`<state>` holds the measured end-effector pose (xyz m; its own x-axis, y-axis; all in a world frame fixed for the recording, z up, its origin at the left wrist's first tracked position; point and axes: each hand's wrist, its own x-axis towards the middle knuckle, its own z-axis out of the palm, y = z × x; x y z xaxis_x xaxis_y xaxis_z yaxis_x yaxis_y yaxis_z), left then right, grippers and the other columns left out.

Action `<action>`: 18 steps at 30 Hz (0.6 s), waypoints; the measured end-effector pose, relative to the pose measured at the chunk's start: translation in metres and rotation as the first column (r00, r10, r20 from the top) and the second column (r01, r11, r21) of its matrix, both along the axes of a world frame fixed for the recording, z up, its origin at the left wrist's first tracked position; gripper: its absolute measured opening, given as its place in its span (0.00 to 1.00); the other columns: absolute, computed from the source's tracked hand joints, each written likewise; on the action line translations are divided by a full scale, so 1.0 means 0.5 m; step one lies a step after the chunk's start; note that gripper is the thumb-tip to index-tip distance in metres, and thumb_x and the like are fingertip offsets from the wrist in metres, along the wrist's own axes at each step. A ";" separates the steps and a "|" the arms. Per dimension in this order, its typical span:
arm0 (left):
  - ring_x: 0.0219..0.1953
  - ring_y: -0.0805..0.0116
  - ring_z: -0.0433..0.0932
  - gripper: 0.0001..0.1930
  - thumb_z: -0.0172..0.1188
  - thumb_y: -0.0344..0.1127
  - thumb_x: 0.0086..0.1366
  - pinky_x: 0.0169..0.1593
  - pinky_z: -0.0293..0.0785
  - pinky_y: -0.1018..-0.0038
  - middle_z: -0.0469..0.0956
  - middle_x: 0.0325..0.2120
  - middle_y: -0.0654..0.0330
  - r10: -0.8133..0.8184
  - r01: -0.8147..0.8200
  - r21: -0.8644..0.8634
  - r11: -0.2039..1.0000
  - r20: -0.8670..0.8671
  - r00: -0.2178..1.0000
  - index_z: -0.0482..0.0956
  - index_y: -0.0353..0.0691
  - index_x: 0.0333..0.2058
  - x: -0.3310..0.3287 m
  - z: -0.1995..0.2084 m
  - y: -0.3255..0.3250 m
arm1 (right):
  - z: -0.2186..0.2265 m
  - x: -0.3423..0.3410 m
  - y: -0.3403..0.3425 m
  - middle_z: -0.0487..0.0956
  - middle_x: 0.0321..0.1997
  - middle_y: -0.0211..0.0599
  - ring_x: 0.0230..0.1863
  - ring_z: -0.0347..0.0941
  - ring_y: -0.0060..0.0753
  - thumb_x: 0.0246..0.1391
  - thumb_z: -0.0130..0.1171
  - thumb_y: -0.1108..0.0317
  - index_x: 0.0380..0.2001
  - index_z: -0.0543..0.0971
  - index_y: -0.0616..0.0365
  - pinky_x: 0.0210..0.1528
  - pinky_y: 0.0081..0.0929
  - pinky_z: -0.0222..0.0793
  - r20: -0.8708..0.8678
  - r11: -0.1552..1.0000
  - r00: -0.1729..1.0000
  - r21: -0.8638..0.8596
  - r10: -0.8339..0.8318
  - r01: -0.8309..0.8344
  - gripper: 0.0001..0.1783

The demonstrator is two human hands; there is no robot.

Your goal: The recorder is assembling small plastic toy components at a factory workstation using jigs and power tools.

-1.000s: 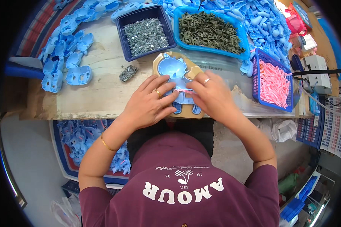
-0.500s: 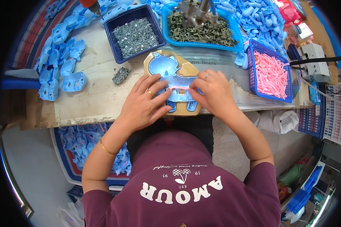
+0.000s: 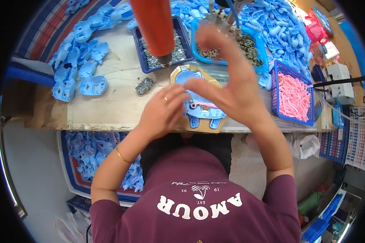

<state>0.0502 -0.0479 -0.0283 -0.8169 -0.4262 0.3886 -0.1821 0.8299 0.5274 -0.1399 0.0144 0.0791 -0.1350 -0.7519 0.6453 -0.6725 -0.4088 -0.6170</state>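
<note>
A pale blue plastic toy-body shell (image 3: 205,113), hollow side up, lies in a tan shaped holder (image 3: 208,126) at the table's front edge. A thin pink plastic strip (image 3: 209,106) runs across its lower part. My left hand (image 3: 161,108) is at the shell's left side, fingers bent and pressed together; what they hold, if anything, is hidden. Raised over the shell's right side, my right hand (image 3: 239,83) is blurred, thumb and fingers wide apart, with nothing seen in it. Just beyond the holder hangs an orange power screwdriver (image 3: 152,28), tip pointing down.
Behind are a dark blue tray of small screws (image 3: 146,67) and a light blue tray of dark clip-like parts (image 3: 249,48). A basket of pink strips (image 3: 293,97) stands right. Blue shells (image 3: 92,85) lie left, a screw pile (image 3: 145,85) nearer. Below is a bin (image 3: 105,158).
My right hand has lifted off the shell and reached up and forward. My left hand has drawn its fingers together. The orange screwdriver has come down from the upper left.
</note>
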 end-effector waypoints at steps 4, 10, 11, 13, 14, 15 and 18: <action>0.45 0.53 0.76 0.07 0.63 0.32 0.61 0.49 0.73 0.56 0.80 0.39 0.58 0.327 -0.336 -0.255 0.907 -0.077 0.942 0.81 0.40 0.38 -0.009 0.014 -0.105 | 0.187 0.055 -0.117 0.77 0.49 0.52 0.48 0.76 0.46 0.64 0.62 0.57 0.71 0.50 0.58 0.55 0.36 0.71 0.335 0.860 0.894 0.312 0.298 -0.403 0.43; 0.44 0.56 0.77 0.15 0.70 0.47 0.52 0.46 0.72 0.59 0.83 0.32 0.56 0.457 -0.403 -0.420 0.813 0.030 0.889 0.86 0.39 0.23 -0.058 -0.017 -0.256 | 0.118 0.007 -0.195 0.85 0.39 0.39 0.40 0.85 0.32 0.58 0.70 0.64 0.48 0.78 0.64 0.44 0.25 0.79 0.124 0.891 0.912 0.198 0.391 -0.409 0.20; 0.45 0.57 0.77 0.17 0.71 0.51 0.50 0.48 0.71 0.59 0.84 0.34 0.56 0.504 -0.404 -0.417 0.814 0.161 0.849 0.88 0.41 0.26 -0.076 -0.014 -0.260 | 0.129 0.021 -0.182 0.85 0.41 0.40 0.41 0.84 0.32 0.58 0.69 0.64 0.47 0.79 0.65 0.46 0.27 0.79 0.152 0.888 0.912 0.218 0.380 -0.406 0.19; 0.49 0.60 0.77 0.17 0.68 0.50 0.54 0.52 0.71 0.63 0.85 0.35 0.57 0.525 -0.401 -0.392 0.828 0.288 0.801 0.89 0.42 0.32 -0.112 0.003 -0.259 | 0.122 0.015 -0.172 0.84 0.37 0.34 0.39 0.82 0.24 0.53 0.74 0.63 0.50 0.77 0.64 0.44 0.22 0.75 0.212 0.898 0.931 0.270 0.296 -0.347 0.25; 0.49 0.57 0.77 0.16 0.71 0.48 0.48 0.53 0.69 0.59 0.85 0.38 0.57 0.539 -0.402 -0.377 0.835 0.404 0.739 0.88 0.47 0.33 -0.126 0.017 -0.254 | 0.108 0.023 -0.164 0.83 0.38 0.35 0.41 0.82 0.26 0.55 0.71 0.68 0.50 0.77 0.67 0.46 0.24 0.76 0.309 0.905 0.897 0.187 0.316 -0.383 0.23; 0.51 0.59 0.77 0.12 0.68 0.45 0.52 0.54 0.68 0.61 0.85 0.38 0.59 0.585 -0.506 -0.341 0.792 0.191 0.788 0.88 0.48 0.33 -0.121 -0.046 -0.271 | 0.101 0.038 -0.166 0.83 0.40 0.38 0.43 0.83 0.31 0.57 0.68 0.71 0.52 0.75 0.70 0.47 0.26 0.77 0.375 0.884 0.868 0.206 0.325 -0.420 0.23; 0.53 0.64 0.77 0.11 0.60 0.40 0.61 0.55 0.64 0.64 0.85 0.41 0.63 0.490 -0.333 -0.373 0.866 0.503 0.712 0.88 0.52 0.39 -0.120 0.042 -0.224 | 0.085 -0.005 -0.158 0.83 0.46 0.42 0.46 0.82 0.33 0.61 0.63 0.71 0.59 0.69 0.64 0.53 0.30 0.75 0.281 0.909 0.943 0.318 0.180 -0.269 0.25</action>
